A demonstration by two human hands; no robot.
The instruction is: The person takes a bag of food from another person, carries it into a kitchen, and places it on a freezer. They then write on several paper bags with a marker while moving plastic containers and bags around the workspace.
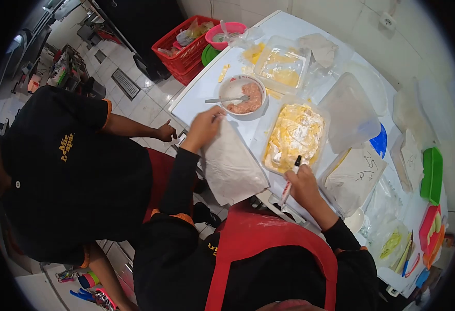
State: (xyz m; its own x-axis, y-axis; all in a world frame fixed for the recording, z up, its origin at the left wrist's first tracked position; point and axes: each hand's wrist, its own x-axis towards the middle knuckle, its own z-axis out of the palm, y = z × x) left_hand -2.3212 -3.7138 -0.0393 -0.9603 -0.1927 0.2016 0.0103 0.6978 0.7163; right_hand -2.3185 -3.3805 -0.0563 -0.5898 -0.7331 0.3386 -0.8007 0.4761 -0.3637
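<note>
My left hand (206, 128) is closed on the top edge of a pale paper sheet (232, 168), which lies partly over the table's front edge. A white marker (288, 189) with a black end is gripped in my right hand (305, 185). Just beyond that hand stands a clear plastic container (265, 150) of yellow, flour-dusted wrappers or dough pieces (297, 132). Near my left hand is a white bowl (226, 85) holding pinkish minced meat (250, 98), with a spoon (227, 99) resting in it.
Another container (305, 78) with yellow residue sits farther back. To the right are an upturned translucent tub (349, 111), a paper-covered container marked with writing (359, 173) and a green tray (432, 175). A person in a black shirt (72, 171) stands close on my left. Red crate (178, 65) beyond the table.
</note>
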